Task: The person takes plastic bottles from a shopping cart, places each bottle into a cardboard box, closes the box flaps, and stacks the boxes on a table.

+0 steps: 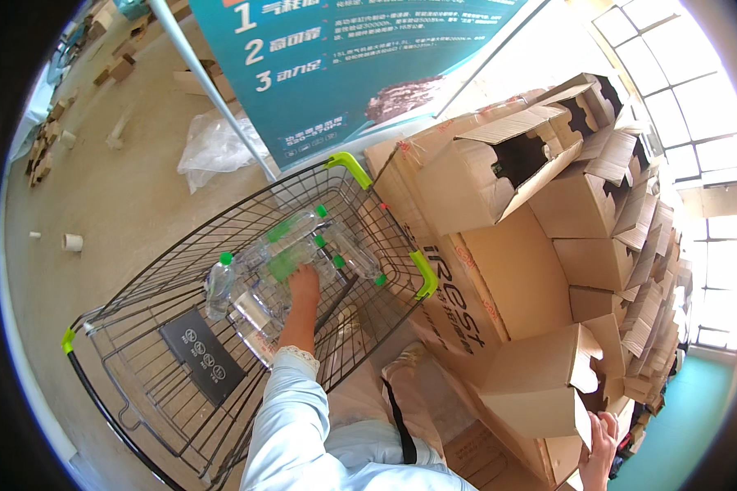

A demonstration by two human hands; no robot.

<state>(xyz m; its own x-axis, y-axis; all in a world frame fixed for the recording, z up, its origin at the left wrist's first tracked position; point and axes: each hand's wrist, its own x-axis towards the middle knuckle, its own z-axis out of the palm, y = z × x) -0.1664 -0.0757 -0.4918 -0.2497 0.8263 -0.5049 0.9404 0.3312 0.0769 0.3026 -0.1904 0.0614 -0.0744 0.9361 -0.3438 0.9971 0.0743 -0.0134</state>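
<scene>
My left hand (305, 284) reaches down into a wire shopping cart (209, 214) with lime-green corners. Its fingers close on a clear plastic bottle (283, 264) with a green tint, partly hidden by the hand. Around it lie several more clear bottles with green caps, among them one bottle (219, 288) to the left and another bottle (354, 250) to the right. A silvery cylinder (255, 314) rests near my wrist. At the lower right, my right hand (602, 450) grips the edge of an open cardboard box (536, 378).
More open cardboard boxes (577, 200) are stacked along the right, on a large flat carton (467, 315). A teal banner (336, 74) on a metal frame stands beyond the cart. Clear plastic sheeting (214, 151) and a white roll (72, 243) lie on the floor.
</scene>
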